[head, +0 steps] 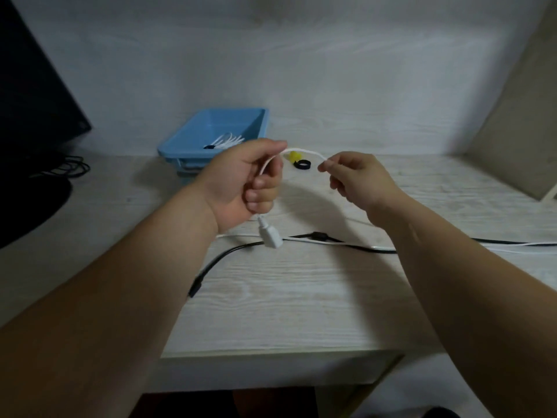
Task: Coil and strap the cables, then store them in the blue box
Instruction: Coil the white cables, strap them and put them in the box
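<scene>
Forearms [120,282] are reaching over the desk [301,297]; my left hand [250,179] is gripping the cable [303,151] above its dangling plug [271,236], my right hand [358,179] pinching it further along, aloft. I'm judging it light, limp.

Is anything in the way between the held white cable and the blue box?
Nothing visible. The left hand and right hand hold the cable just in front of the open box; one coil lies inside.

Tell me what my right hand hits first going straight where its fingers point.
Probably the left hand, gripping the same white cable; the black strap between them seems lower, on the desk.
</scene>
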